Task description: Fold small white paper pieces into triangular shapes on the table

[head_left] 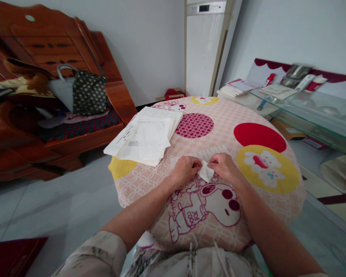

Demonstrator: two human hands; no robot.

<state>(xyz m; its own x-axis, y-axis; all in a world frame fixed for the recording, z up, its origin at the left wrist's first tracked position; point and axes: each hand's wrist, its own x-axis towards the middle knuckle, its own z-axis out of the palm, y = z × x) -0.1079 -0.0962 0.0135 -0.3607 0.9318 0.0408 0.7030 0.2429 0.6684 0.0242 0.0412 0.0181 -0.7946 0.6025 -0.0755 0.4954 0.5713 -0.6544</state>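
Note:
A small folded piece of white paper point(205, 173) is held between my two hands, low over the near middle of the round table. My left hand point(187, 169) pinches its left corner between thumb and fingers. On the other side, my right hand point(222, 164) grips the upper right corner the same way. Beneath lies a pink patterned tablecloth point(219, 144) with a cartoon dog print in front of my wrists. Left of my hands rests a stack of white paper sheets point(144, 134), some with printed text, overlapping loosely near the table's left edge.
A wooden bench point(63, 46) with a dark patterned bag point(89, 92) stands at the left. To the right is a glass shelf table point(311, 107) holding papers, metal bowls and a red bottle point(269, 79). A tall white cabinet unit point(203, 50) stands behind the table.

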